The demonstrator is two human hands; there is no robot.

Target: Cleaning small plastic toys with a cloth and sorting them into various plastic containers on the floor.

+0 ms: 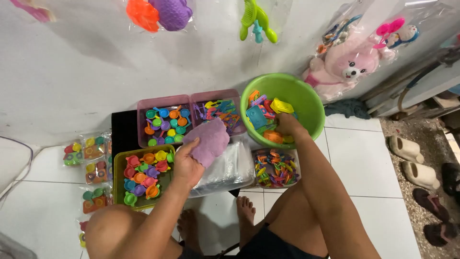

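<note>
Plastic-bagged toy packs (91,165) lie on white tiles at far left. Yellow tray (119,178) of small coloured cups sits next. Left hand (188,163): fingers closed around the edge of a purple toy (209,140), held over a stack of clear bags (229,168). Behind it, two pink bins (189,100) of small pieces. Right hand (287,125) is inside the green basin (306,103), fingertips down among the toys; cannot tell whether it grips any.

My left hand (188,165) grips a purple toy piece (210,141) above clear bags (229,169); my right hand (286,125) reaches into a green basin (306,98) of toys.
</note>
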